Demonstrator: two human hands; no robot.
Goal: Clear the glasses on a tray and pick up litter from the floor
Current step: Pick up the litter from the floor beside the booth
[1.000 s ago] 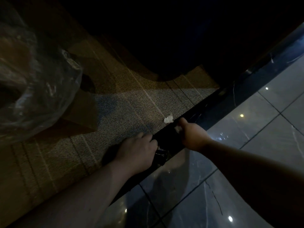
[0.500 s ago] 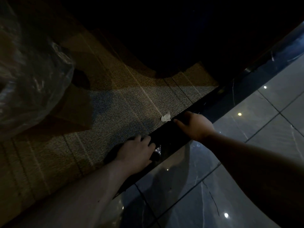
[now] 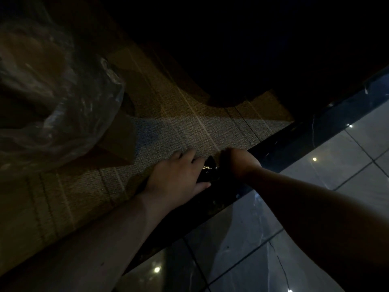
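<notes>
One clear crinkled plastic bag (image 3: 63, 98) is at ten o'clock; its content I cannot read. At centre, where woven carpet (image 3: 168, 131) meets glossy tiles (image 3: 336, 165), one dark shiny crumpled piece (image 3: 207, 172) lies between my two hands. My left hand (image 3: 176, 178) touches it, my right hand (image 3: 237, 163) curls downward; what they grip I cannot tell.

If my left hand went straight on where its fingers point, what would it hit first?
Bare carpet lies just ahead of the left hand; beyond it, likely the dark rounded base in shadow, though depth is unclear.
</notes>
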